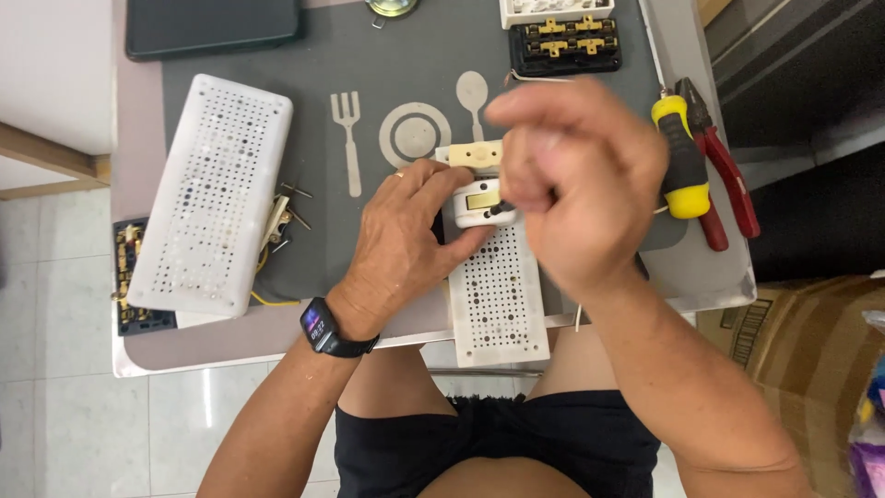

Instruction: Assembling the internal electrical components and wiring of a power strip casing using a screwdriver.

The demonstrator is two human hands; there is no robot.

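My left hand (410,235) presses down on a small white part with a brass insert (475,205) that lies on a long white perforated cover (498,295). My right hand (576,180) hovers just above it, blurred, fingers curled around a thin dark tool whose tip (498,210) meets the white part. A cream-coloured plastic piece (475,154) lies at the cover's far end. A black watch (324,329) is on my left wrist.
A second white perforated cover (212,194) lies at the left, with loose screws (290,207) beside it. A yellow-handled screwdriver (682,157) and red pliers (728,171) rest at the right. A black terminal block (564,46) sits at the far edge of the grey mat (406,55).
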